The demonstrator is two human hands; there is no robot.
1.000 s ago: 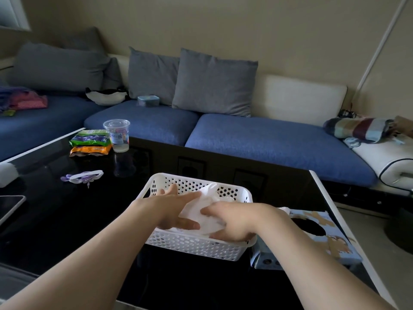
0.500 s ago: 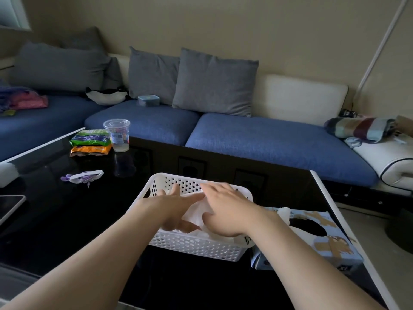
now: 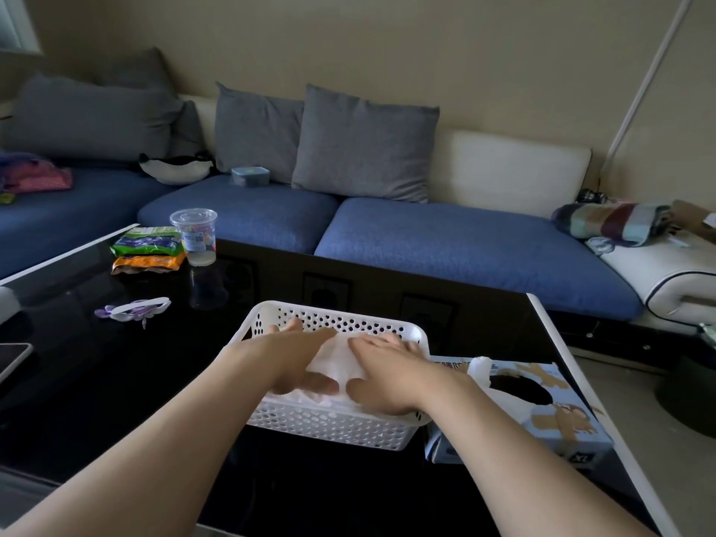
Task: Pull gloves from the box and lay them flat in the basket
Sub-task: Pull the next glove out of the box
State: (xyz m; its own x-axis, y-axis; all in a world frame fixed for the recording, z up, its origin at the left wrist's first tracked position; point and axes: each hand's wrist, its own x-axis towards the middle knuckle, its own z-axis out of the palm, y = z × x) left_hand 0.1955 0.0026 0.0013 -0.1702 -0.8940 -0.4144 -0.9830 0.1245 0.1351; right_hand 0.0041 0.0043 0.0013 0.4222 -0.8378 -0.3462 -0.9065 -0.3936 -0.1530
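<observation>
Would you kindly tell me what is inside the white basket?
White gloves lie in the basket, the left hand and right hand pressing flat on them. The hands cover most of them, so their number and the basket floor are hidden.

Single head-worn wide-angle view. It looks forward and down from behind and above the left hand (image 3: pixel 298 358) and right hand (image 3: pixel 387 377). Forearms (image 3: pixel 155 459) enter from the bottom edge, so the hands sit close, at lower centre. The basket (image 3: pixel 337 428) is under the hands and the box (image 3: pixel 542 412) is just right of the right hand, both near. The dark worktop (image 3: pixel 97 381) spreads left of the left hand. Beyond the hands the view faces the sofa (image 3: pixel 445 242) and wall (image 3: pixel 465 52), farther off. Straight lines bend near the frame edges.
</observation>
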